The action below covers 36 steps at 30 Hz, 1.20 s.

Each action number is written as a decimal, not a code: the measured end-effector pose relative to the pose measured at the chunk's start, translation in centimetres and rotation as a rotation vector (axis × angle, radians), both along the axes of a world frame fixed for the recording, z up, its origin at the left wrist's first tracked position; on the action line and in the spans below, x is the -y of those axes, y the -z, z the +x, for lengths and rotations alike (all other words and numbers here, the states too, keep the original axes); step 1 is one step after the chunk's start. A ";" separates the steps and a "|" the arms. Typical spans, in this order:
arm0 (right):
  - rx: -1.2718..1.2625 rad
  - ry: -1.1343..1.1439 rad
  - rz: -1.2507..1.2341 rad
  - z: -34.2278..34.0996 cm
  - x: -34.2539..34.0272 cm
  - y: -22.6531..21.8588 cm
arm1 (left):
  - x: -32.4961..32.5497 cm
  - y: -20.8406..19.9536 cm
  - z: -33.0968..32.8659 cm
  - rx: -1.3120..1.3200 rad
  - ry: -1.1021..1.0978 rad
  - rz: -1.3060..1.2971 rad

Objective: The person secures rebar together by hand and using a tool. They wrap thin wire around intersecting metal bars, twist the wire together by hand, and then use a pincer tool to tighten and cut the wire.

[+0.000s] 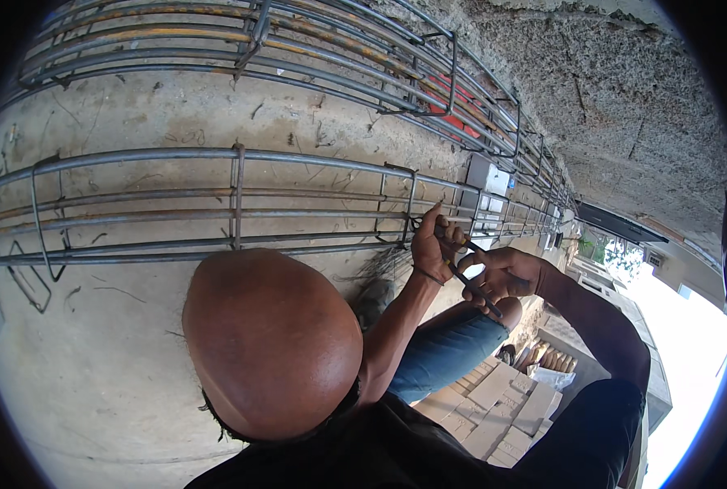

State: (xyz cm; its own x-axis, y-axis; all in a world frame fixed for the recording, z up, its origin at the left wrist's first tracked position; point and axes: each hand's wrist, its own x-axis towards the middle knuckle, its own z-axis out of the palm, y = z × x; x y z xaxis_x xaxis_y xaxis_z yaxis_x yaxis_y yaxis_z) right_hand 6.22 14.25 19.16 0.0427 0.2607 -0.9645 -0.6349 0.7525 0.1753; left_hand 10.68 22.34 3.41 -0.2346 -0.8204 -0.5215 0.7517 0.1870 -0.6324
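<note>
Both my hands meet at the near side of a steel rebar cage (314, 213), close to one of its square stirrups (410, 208). My left hand (435, 244) is closed, with its fingers curled round the upper part of a dark two-handled tool that looks like pincers (484, 301). To its right, my right hand (502, 273) is closed on the handles, which spread apart. The tool's jaws are mostly hidden by my left hand, and I cannot make out any wire in them.
A second rebar cage (151, 33), rusty in places, lies beyond, beside a rough wall (600, 90). A red object (455, 106) shows behind its bars. A loose bent stirrup (33, 277) hangs at left. Paving blocks (494, 391) are at lower right. A rounded bare-skinned shape hides some floor.
</note>
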 end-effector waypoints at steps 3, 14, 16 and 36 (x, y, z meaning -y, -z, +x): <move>-0.170 0.052 -0.045 -0.5 -1.6 -0.1 | -0.1 0.1 -0.1 -0.001 0.008 -0.040; -0.018 -2.024 -0.685 4.6 1.6 -0.2 | 1.8 -2.0 1.0 -0.094 -0.152 0.024; 0.040 -2.259 -0.849 5.6 2.9 0.0 | 2.1 -2.2 0.5 -0.214 -0.141 0.082; -0.033 -0.203 0.097 0.8 2.8 -1.0 | 0.5 -1.7 0.2 -0.074 0.066 0.012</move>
